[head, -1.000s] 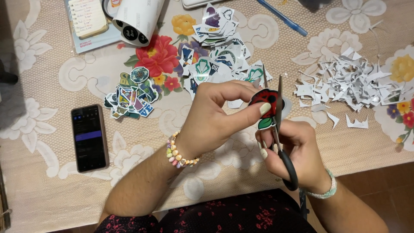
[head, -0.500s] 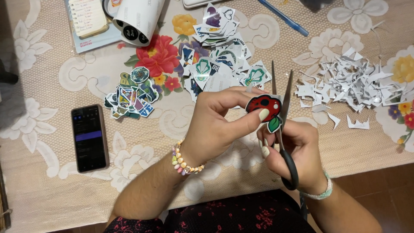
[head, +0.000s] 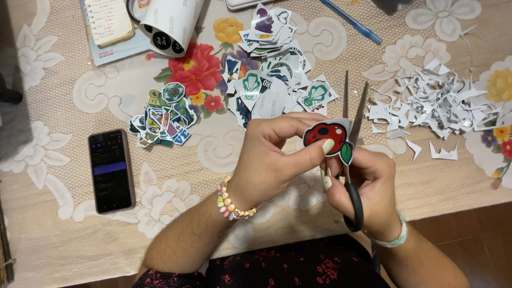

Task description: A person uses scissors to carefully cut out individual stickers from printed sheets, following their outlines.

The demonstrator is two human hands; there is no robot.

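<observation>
Head view, one frame. My left hand point(head: 272, 160) is closed in a pinch on the red sticker point(head: 325, 137), thumb on its face, fingers behind; the sticker is held above the table point(head: 64, 106), just in front of the heap of cut stickers point(head: 277, 88). It shows a round red shape with dark spots and a green leaf at the lower right corner.

My right hand point(head: 368, 181) is closed through the black loops of the scissors point(head: 352, 138). The blades are open in a narrow V, pointing away from me, with the sticker's right edge sitting between them or just at them; I cannot tell whether the blade touches the paper.

Handling judgement: the sticker is thin, light and floppy, probably glossy on the face, so it will bend or slip if held at an edge. Best hold is flat across the printed middle, close to the cut line, as the pinch now has it.

Nearby: a pile of white paper scraps point(head: 432, 101) to the right, a smaller sticker stack point(head: 162, 114) and a dark phone point(head: 111, 169) to the left.
</observation>
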